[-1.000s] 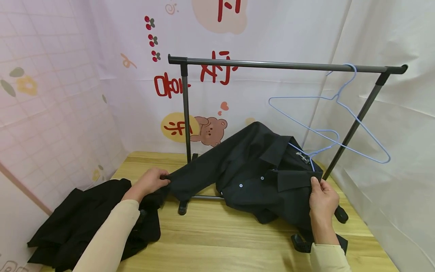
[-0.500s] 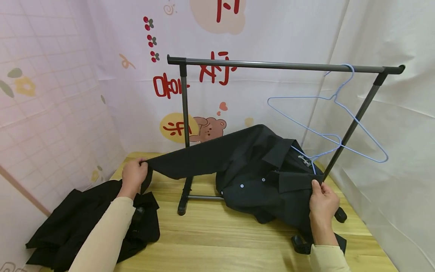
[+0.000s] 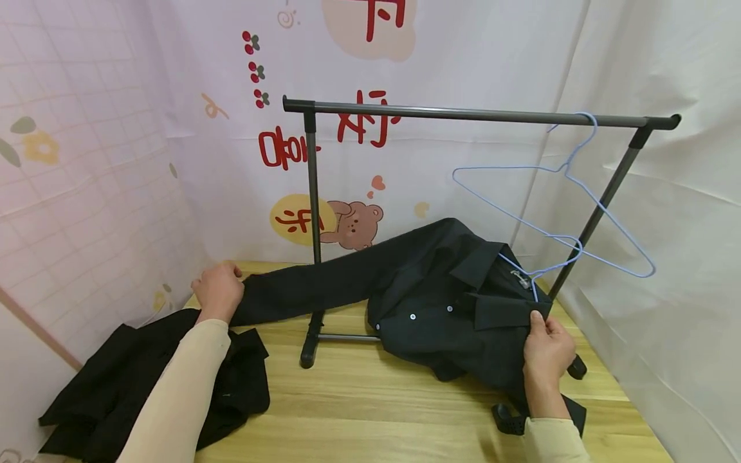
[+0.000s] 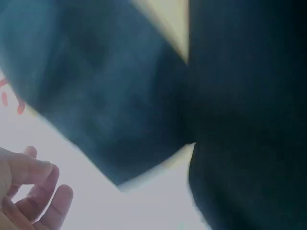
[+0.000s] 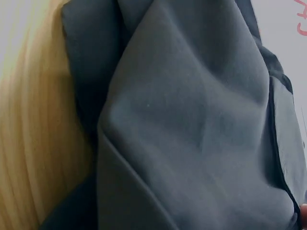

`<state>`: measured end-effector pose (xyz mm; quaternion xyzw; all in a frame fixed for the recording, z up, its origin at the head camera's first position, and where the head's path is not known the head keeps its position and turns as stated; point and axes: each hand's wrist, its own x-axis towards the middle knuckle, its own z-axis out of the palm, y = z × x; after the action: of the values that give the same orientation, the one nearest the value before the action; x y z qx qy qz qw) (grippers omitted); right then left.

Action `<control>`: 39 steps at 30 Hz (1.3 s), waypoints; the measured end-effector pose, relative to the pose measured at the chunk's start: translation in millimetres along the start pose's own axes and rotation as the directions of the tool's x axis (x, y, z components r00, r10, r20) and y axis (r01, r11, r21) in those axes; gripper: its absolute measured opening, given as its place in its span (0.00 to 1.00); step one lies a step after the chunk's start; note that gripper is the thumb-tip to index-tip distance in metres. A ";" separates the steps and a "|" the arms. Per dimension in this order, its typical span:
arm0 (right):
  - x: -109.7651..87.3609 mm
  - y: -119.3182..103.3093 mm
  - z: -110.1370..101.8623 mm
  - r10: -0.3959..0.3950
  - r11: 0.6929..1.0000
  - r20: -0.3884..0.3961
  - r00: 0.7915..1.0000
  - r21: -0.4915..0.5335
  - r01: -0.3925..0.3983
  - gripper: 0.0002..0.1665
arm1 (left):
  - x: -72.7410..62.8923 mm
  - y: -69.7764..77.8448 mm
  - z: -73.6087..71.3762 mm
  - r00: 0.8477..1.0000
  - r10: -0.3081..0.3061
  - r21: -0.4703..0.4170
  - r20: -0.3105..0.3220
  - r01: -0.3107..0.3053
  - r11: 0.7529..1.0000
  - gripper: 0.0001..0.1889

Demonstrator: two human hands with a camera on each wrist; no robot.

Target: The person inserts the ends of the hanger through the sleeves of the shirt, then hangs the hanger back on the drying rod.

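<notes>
A black button-up shirt with a collar and pale buttons lies slanted against the rack's base. A blue wire hanger sits inside its neck, with the hook sticking out. My right hand pinches the shirt near the collar's lower edge; in the right wrist view the shirt fills most of the picture and only a fingertip shows. Beside the cuff of the outstretched sleeve is my left hand. The left wrist view shows this hand's fingers loosely bent, apart from the dark cloth.
A dark metal garment rack stands on the wooden table. From its bar hangs another blue wire hanger at the right. More black clothing lies heaped at the left, under my left forearm. Printed cloth walls enclose the table.
My left hand has drawn the sleeve out to the left and straightened it, then let go of the cuff. The right hand keeps its pinch, and the shirt's shoulder has sunk slightly.
</notes>
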<state>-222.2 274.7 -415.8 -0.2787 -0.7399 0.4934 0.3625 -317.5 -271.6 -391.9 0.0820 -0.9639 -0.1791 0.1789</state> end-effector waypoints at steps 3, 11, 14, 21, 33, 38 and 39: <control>-2.6 0.0 2.2 0.001 1.000 0.005 1.000 -0.012 -0.001 0.25 | -5.5 2.4 12.4 0.999 0.017 0.006 0.048 -0.017 1.000 0.15; -4.2 1.3 4.8 0.010 1.000 0.000 1.000 -0.026 -0.010 0.24 | -20.9 40.2 46.9 0.983 0.173 -0.178 0.068 -0.158 0.971 0.11; -4.6 1.3 5.3 0.019 1.000 -0.003 1.000 -0.017 -0.019 0.24 | -30.3 63.9 63.6 0.972 0.225 -0.241 0.070 -0.202 0.949 0.09; -5.5 1.0 6.8 0.027 1.000 -0.017 0.999 -0.010 -0.027 0.23 | -60.7 122.7 103.5 0.921 0.340 -0.408 0.189 -0.241 0.880 0.12; -5.4 2.1 6.9 0.013 1.000 -0.009 1.000 -0.017 -0.013 0.25 | -84.6 183.4 155.8 0.851 0.204 -0.482 0.484 0.066 0.873 0.38; -4.7 0.7 5.5 0.012 1.000 -0.013 1.000 -0.008 -0.013 0.25 | -82.4 188.9 153.4 0.898 0.216 -0.615 0.382 0.073 0.786 0.25; -4.3 0.4 5.0 0.017 1.000 -0.011 1.000 -0.003 -0.017 0.26 | -80.9 189.3 147.7 0.909 0.224 -0.632 0.351 0.054 0.773 0.22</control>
<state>-223.7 268.8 -418.6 -0.2882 -0.7362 0.4938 0.3621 -315.9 -32.4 -475.2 -0.0662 -0.8664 -0.4949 -0.0003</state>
